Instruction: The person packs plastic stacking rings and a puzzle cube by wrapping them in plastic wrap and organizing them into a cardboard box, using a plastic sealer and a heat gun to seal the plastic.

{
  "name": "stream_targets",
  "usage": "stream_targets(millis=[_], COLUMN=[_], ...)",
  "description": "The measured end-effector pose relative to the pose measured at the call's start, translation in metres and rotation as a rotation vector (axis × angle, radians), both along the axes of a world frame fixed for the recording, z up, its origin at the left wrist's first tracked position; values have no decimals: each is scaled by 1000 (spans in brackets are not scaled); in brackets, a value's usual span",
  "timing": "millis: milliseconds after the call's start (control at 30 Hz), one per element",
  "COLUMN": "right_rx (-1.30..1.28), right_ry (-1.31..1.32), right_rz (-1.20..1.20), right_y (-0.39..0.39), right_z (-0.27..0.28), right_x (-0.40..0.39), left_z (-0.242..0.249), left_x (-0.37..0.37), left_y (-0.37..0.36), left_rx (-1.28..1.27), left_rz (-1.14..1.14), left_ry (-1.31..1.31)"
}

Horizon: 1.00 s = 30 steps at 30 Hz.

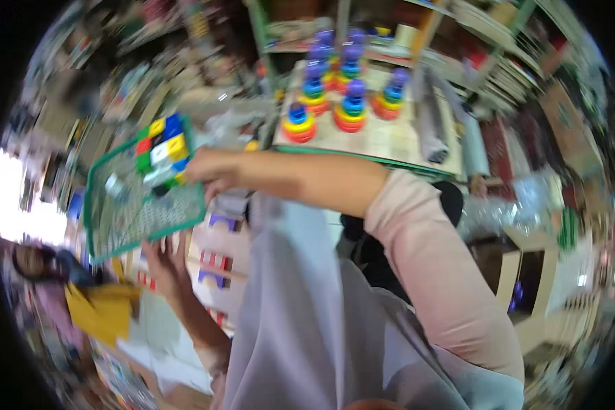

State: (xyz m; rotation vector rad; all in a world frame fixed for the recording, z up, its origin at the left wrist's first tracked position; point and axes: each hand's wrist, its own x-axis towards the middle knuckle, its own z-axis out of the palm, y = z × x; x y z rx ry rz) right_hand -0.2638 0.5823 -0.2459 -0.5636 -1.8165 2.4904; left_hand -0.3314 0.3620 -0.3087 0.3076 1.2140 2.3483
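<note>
A green-rimmed plastic mesh basket (90, 205) is in front of me on the left, tilted in view. My left hand (169, 268) holds its near rim, with the fingers partly hidden by the basket. My right hand (212, 169) reaches across to the basket's right side, fingers curled against a compact cluster of coloured blocks (160, 152) in red, green, yellow, white, blue and black. Blur hides its exact grip. The cluster overlaps the basket's upper right corner. A small pale piece (116, 186) lies inside the basket.
Several rainbow ring stackers (352, 109) stand on a green-edged table (389, 147) ahead, beside a grey roll (430, 123). Red and purple pieces (215, 261) lie on a pale surface below the basket. An open cardboard box (526, 280) stands right. Another person (61, 294) is at far left.
</note>
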Motion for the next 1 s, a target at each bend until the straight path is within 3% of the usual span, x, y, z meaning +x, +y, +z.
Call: stream_targets(millis=[133,200,233,267,300,333,400,433,467,533,567,700,767,833,867,1000], right_rx=[-7,-15,18,46,114,131,196,295,269,289,341,350,333,390,437,339], right_ry=[43,44,55,59,-64,-41,-26,-169,-135,-60,-87,-143,-23,-167,-447,-452], right_rz=[-105,-198,-226,-253,-454,-360,-481,-511,-586,-737,-809,-1009,-1017,-1293,-1324,-1514], right_y=[21,48,63,78,88,104,123,130,146,156,155,151,163,121,97,49], right_z=[14,33,45,58,71,83,103,119,120,133,139,139,117,115,128,100], right_x=[25,53,70,84,100,127,174,204,226,283,314,436,496,545,559,608], left_z=[23,33,28,4,-26,-36,-46,-50,-52,-42,-31,-46,-41,-43,-41,-25], left_x=[31,53,64,56,52,78,149,181,211,257,271,280,273,259,252,222], left_y=[22,47,57,63,69,87,115,127,136,143,145,165,176,191,199,233], left_rx=[38,-45,-66,78,232,683,1048,659,280,-84,-87,-87,-164,-181,-187,-161], left_rz=[-65,-83,-180,-451,-715,-688,-561,-888,-1139,-1424,-1534,-1580,-1521,-1466,-1433,-1281], left_ry=[114,41,65,42,13,-728,-1521,-1033,-505,-61,-185,43,105,179,194,329])
